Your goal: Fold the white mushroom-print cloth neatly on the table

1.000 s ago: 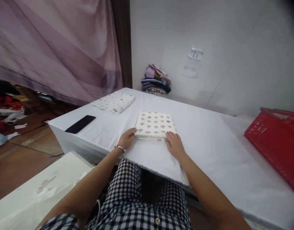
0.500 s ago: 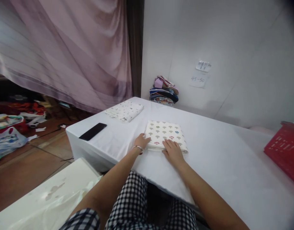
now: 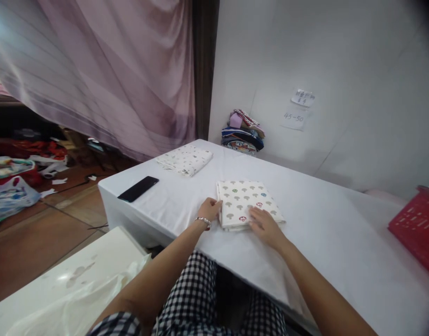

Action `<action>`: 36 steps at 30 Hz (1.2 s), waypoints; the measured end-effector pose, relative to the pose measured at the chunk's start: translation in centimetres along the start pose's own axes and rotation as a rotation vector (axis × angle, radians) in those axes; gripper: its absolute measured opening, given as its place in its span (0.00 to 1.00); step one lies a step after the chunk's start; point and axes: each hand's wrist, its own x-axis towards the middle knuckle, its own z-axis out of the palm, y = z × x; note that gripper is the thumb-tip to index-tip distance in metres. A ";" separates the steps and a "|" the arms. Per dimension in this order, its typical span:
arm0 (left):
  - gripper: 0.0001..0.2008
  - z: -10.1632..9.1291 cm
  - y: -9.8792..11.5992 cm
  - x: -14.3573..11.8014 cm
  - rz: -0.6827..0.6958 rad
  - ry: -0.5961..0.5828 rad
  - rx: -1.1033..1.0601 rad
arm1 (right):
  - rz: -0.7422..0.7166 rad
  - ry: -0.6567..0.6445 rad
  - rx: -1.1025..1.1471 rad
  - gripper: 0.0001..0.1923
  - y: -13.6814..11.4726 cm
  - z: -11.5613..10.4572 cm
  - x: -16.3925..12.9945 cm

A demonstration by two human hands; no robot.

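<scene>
A folded cream cloth with a tree and mushroom print (image 3: 247,201) lies on the white-covered table (image 3: 305,219) in front of me. My left hand (image 3: 209,210) touches its left edge with the fingertips; a bracelet is on that wrist. My right hand (image 3: 265,226) rests flat on the cloth's near right corner. Neither hand grips the cloth; it lies turned at a slight angle to the table edge.
A second folded white printed cloth (image 3: 184,159) lies at the far left of the table, with a black phone (image 3: 138,188) nearer the left edge. A pile of coloured fabrics (image 3: 243,132) sits against the wall. A red crate (image 3: 415,224) stands at the right.
The folded cloth has been turned slightly on the table under both hands. My right hand has slid toward its near right corner. The view has shifted left.
</scene>
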 end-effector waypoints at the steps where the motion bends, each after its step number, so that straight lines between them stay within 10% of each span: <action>1: 0.15 0.0 0.4 0.4 0.008 0.041 0.029 | -0.007 0.018 0.015 0.21 -0.8 0.1 0.7; 15: 0.11 1.5 0.5 4.1 0.104 0.116 0.141 | -0.163 0.075 -0.168 0.27 -7.8 6.3 3.9; 36: 0.15 1.6 1.0 7.3 0.133 0.244 0.166 | -0.135 0.012 0.120 0.18 -8.0 4.5 3.1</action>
